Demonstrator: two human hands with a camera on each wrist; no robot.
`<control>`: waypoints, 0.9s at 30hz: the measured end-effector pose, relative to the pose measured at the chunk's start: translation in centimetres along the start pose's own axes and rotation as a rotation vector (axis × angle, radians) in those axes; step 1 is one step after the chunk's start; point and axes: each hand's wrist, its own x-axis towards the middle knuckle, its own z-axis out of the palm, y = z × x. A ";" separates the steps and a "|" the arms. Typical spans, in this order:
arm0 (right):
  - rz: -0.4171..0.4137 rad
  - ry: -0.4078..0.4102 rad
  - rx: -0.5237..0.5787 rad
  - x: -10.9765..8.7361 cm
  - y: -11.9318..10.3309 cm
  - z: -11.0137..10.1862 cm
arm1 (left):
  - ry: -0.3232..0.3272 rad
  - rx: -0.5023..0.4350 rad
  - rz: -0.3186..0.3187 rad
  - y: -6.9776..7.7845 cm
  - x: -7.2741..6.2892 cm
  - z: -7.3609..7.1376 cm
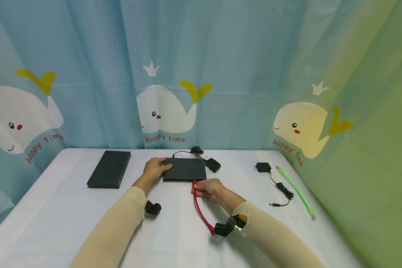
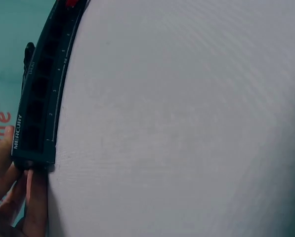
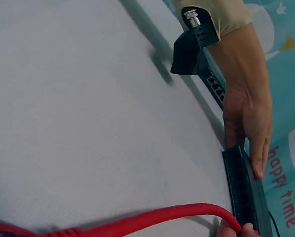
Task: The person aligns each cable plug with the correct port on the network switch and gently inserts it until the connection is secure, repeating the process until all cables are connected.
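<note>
The left hand [image 1: 155, 169] is reaching forward, gripping the box [image 1: 184, 169] by its left end, thumb lying on top. The right hand [image 1: 213, 189] is angling inward, its fingers pinching the red cable [image 1: 197, 204] at the box's front edge. The box is sitting toward the table's [image 1: 174, 230] back edge.

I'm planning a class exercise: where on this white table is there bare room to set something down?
The table is bare in front of the far-left black box, left of the left sleeve, and between the middle adapter and the right adapter. It is crowded around the middle black box, with the left hand, right hand and red cable.
</note>
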 end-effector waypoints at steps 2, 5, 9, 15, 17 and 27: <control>0.004 -0.008 -0.005 0.0 0.0 0.0 | 0.001 0.005 -0.004 -0.1 0.0 0.0; 0.005 -0.021 -0.012 -0.1 0.2 -0.1 | 0.002 0.001 -0.013 -0.3 0.0 0.2; -0.001 -0.027 -0.011 -0.3 0.3 -0.1 | 0.005 -0.018 -0.017 -0.4 0.0 0.4; -0.021 -0.038 -0.010 -0.5 0.4 -0.3 | 0.016 -0.084 -0.037 -0.3 -0.3 0.6; -0.029 -0.045 -0.012 -0.5 0.5 -0.3 | 0.023 -0.110 -0.059 -0.2 -0.3 0.5; 0.001 -0.049 -0.014 0.1 0.1 -0.5 | 0.047 -0.179 -0.101 0.2 -0.3 0.4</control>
